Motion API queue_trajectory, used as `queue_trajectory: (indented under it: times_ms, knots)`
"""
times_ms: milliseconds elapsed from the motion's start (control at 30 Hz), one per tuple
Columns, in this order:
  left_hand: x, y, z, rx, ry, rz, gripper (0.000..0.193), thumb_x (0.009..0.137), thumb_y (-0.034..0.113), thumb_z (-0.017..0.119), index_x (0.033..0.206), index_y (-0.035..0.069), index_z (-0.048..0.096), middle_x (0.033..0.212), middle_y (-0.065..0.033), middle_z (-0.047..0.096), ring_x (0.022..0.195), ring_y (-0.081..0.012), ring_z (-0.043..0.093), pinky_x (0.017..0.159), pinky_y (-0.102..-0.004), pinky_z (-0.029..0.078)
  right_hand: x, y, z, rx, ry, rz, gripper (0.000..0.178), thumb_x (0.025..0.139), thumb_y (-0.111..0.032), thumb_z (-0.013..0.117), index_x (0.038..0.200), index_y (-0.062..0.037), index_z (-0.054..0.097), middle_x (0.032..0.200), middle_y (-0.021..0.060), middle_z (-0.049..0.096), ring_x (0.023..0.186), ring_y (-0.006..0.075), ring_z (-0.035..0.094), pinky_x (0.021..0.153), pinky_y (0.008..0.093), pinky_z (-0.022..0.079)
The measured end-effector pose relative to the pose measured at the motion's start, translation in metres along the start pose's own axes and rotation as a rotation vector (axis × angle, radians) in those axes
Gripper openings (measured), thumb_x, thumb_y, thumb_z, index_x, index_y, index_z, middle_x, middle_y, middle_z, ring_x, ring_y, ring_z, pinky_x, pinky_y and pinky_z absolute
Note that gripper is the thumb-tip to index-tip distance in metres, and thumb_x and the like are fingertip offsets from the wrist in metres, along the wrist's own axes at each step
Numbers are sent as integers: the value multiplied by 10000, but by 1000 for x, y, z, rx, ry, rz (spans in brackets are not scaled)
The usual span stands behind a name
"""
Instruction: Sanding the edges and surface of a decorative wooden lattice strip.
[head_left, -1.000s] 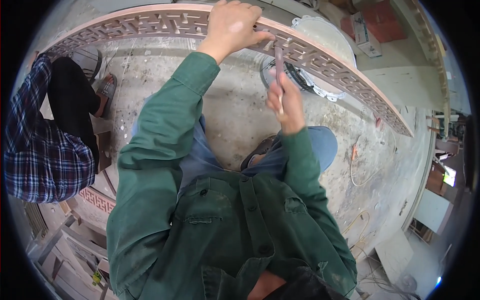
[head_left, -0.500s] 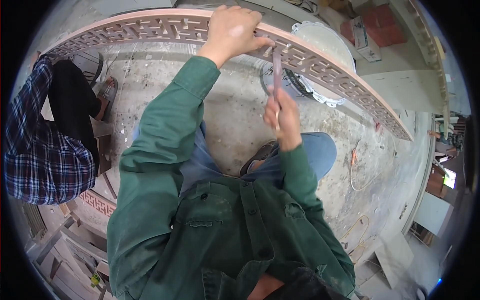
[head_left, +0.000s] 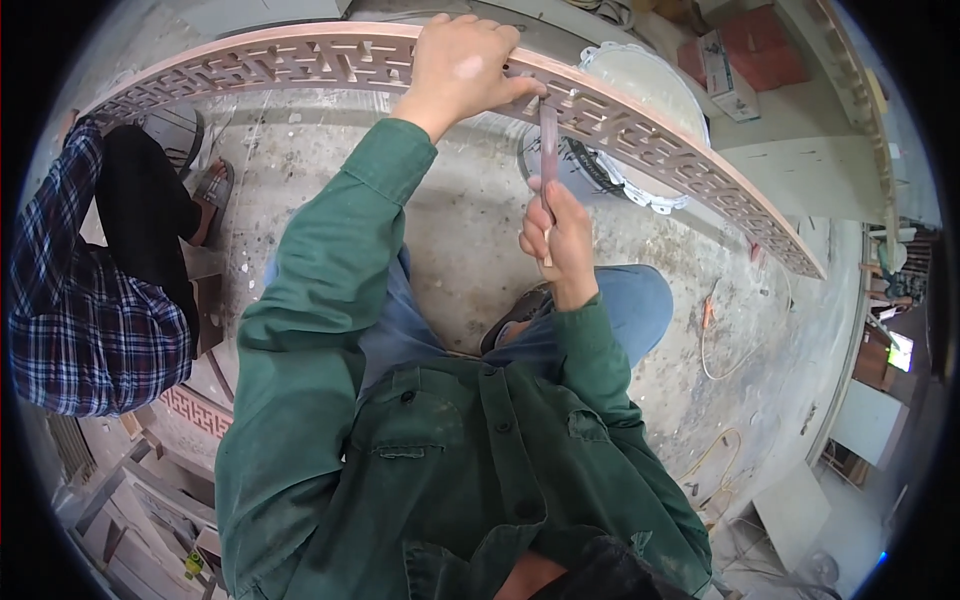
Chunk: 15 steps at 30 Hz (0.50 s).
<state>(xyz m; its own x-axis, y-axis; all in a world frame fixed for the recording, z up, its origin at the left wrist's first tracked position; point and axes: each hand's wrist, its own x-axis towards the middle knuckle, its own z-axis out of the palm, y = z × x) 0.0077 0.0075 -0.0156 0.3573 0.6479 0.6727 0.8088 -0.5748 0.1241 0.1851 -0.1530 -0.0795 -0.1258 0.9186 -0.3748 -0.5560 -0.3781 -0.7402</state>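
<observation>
While your left hand (head_left: 462,72) clasped the long pinkish fretwork panel (head_left: 350,52) stretching across in front of you, your right hand (head_left: 560,235) gripped a slim tool (head_left: 549,148), its far end at the cutouts.

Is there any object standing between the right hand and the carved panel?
Only the tool that the right hand itself holds; its far end reaches the panel close to the thumb of the left hand, which grips the panel beside it. Nothing else visible blocks the way.
</observation>
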Motion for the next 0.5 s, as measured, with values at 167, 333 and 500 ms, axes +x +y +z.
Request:
queue_trajectory:
  times_ms: [167, 333, 500]
  knots:
    - [-2, 6, -6, 6, -25, 12, 507, 625, 600, 747, 678, 116, 605, 646, -27, 610, 718, -237, 628, 652, -382, 438, 75, -30, 23, -57, 35, -28, 296, 1010, -323, 461, 1087, -46, 533, 596, -32, 402, 414, 88, 331, 409, 264, 272]
    - [-6, 4, -3, -22, -8, 3, 510, 618, 598, 753, 672, 115, 599, 644, -31, 607, 717, -245, 625, 648, -383, 436, 33, -7, 20, -138, 100, -34, 299, 1014, -328, 449, 1105, -54, 526, 599, -37, 397, 396, 82, 323, 382, 256, 270]
    - [-8, 0, -3, -2, -8, -5, 511, 600, 603, 754, 664, 116, 611, 645, -36, 619, 716, -237, 629, 641, -386, 434, 31, -3, 23, -100, 66, -31, 291, 1010, -326, 454, 1094, -57, 524, 594, -31, 402, 393, 89, 342, 376, 254, 284]
